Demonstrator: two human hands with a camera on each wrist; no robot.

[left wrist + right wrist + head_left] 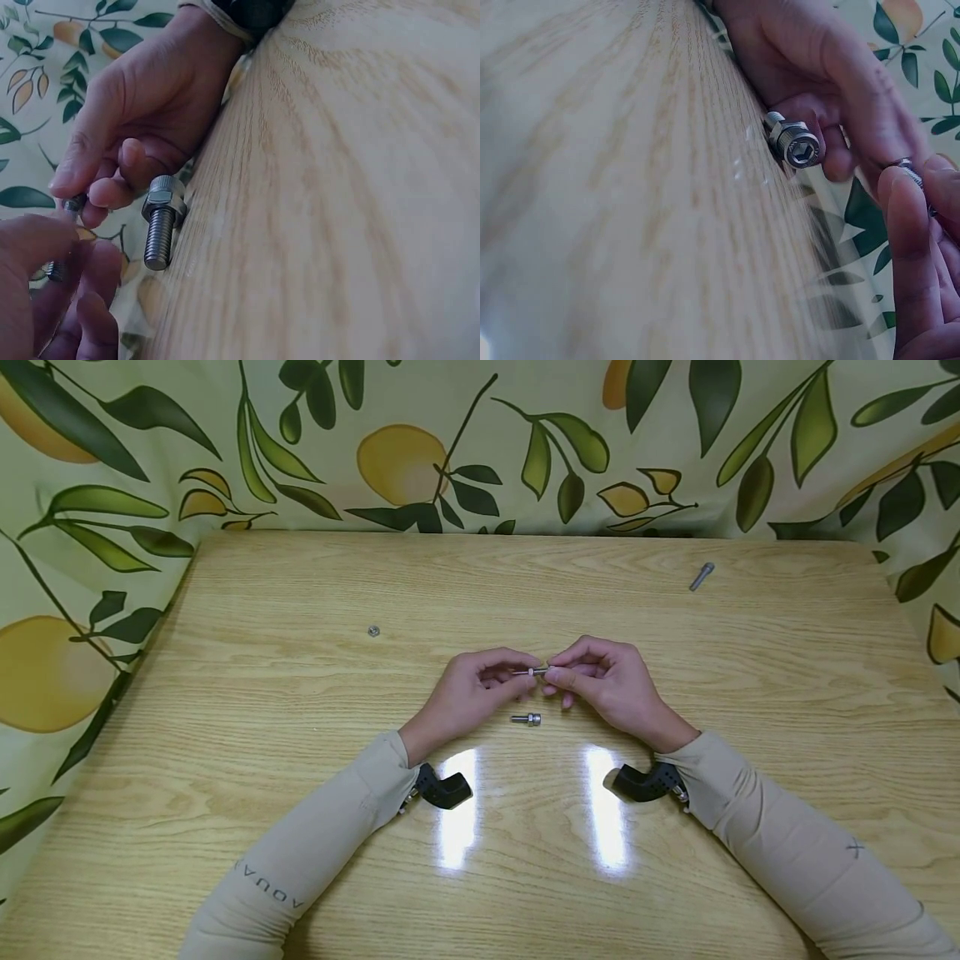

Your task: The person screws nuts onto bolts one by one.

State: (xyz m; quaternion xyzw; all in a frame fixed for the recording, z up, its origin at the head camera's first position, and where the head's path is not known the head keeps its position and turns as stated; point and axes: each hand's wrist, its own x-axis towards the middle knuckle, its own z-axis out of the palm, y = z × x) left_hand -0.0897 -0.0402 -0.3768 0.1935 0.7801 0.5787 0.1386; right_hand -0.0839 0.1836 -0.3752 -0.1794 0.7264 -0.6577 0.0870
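Above the bench (315, 827): a small bolt (543, 670) with a nut (532, 672) around its shank.
Left hand (480, 690): pinches the bolt near that nut.
Right hand (611, 685): pinches its other end.
Nearer bolt (158, 234): lies just below both hands, fitted nut (160, 202) by its head.
Loose nut (373, 631): farther off, left.
Lone bolt (702, 577): far right.

I'm seeing a silver bolt (542, 671) held up roughly level, right hand (617, 687) pinching one end. Its hex nut (532, 672) is on the shaft at the left hand's (472, 692) fingertips, threads partly hidden tbh.
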